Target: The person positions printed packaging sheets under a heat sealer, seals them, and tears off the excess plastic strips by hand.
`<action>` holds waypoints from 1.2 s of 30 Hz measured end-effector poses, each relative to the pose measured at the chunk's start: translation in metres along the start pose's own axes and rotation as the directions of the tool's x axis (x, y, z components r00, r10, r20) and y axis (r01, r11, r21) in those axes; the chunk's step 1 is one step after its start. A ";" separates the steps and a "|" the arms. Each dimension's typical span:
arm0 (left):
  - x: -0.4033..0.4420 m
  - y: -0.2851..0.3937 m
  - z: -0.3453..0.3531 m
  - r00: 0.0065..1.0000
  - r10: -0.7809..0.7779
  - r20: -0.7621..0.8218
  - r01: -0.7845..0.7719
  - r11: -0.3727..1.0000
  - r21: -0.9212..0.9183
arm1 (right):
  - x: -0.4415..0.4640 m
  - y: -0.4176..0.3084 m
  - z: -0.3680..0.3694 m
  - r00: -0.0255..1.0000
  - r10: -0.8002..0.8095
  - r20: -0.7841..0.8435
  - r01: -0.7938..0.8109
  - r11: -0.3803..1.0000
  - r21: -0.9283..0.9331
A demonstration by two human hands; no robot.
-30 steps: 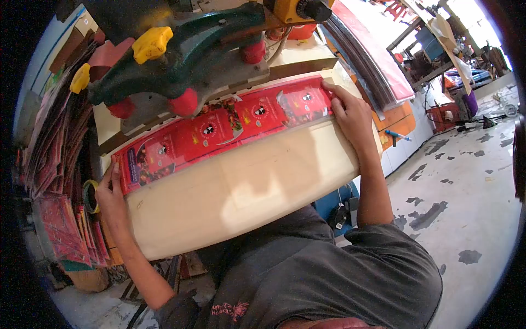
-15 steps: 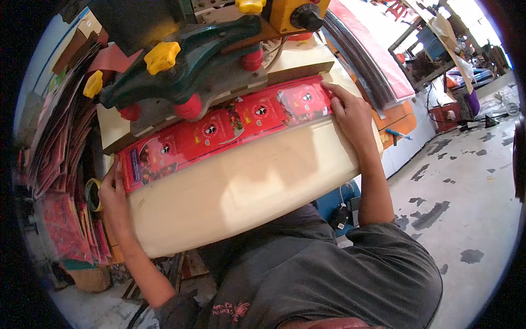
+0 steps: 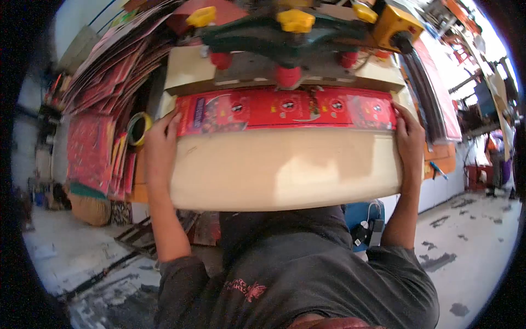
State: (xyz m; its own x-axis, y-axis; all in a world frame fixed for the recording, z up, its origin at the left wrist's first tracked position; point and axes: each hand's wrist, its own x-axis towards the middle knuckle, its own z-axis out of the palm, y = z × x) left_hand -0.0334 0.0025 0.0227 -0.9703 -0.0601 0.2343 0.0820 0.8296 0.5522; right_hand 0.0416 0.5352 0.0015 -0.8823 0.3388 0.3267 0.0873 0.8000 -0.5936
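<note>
A long red printed sheet (image 3: 263, 112) with a glossy surface lies across a cream board (image 3: 285, 164), along the foot of a dark green machine (image 3: 246, 35) with yellow knobs and red feet. My left hand (image 3: 163, 137) is at the sheet's left end, fingertips at its edge and the palm beside the board. At the right end my right hand (image 3: 409, 131) has its fingers on the sheet's edge, with the palm along the board's side. Both hands look partly closed around these edges.
Stacked red sheets (image 3: 109, 82) lean at the left, near a yellow tape roll (image 3: 139, 129). A yellow box with a black dial (image 3: 397, 30) sits at upper right. Beyond it is a plastic-covered stack (image 3: 438, 93). A blue pen (image 3: 438, 170) lies on the orange tabletop.
The camera view has turned, so the board and sheet now look level and sit further right. Both hands remain at the two ends of the sheet.
</note>
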 end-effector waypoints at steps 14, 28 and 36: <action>-0.031 -0.009 -0.001 0.997 0.008 -0.083 -0.020 0.990 -0.142 | -0.014 -0.011 -0.002 0.996 0.031 0.079 -0.039 0.994 0.098; -0.032 -0.007 0.007 0.998 0.037 -0.054 -0.041 0.996 -0.074 | -0.015 -0.006 -0.003 1.000 0.010 0.007 -0.011 0.995 0.096; -0.031 -0.005 0.001 0.998 -0.054 0.015 0.054 0.997 -0.051 | -0.015 0.000 0.002 0.998 -0.030 -0.064 0.036 0.995 0.088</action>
State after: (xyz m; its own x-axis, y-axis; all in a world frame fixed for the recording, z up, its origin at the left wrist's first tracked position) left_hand -0.0043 0.0006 0.0116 -0.9766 -0.0963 0.1924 0.0407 0.7955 0.6046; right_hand 0.0544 0.5292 -0.0047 -0.8532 0.3456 0.3907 0.0147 0.7646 -0.6444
